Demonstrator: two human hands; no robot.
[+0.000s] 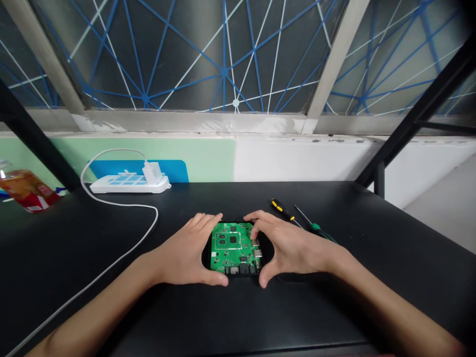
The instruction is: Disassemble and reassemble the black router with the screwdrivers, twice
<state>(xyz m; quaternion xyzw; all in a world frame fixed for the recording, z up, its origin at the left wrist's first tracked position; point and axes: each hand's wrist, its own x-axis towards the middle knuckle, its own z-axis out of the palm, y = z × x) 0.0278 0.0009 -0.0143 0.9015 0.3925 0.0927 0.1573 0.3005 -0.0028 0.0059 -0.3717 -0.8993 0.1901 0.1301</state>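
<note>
A green circuit board (233,252) with dark chips and silver ports sits in a shallow black case (206,257) on the black table. My left hand (182,252) curves round the left side, thumb at the near edge and fingers at the far edge. From the right, my right hand (288,245) spans the case with its thumb at the near right corner. One of its fingers bends onto the board beside a silver port (257,253), while another reaches the far edge. The underside of the case is hidden.
Behind my right hand lie a black-and-yellow screwdriver (283,209) and a green-handled screwdriver (316,228). A white power strip (126,184) with a plugged-in charger (152,173) stands at the back left. Its white cable (122,258) runs forward. A drink bottle (28,191) is far left.
</note>
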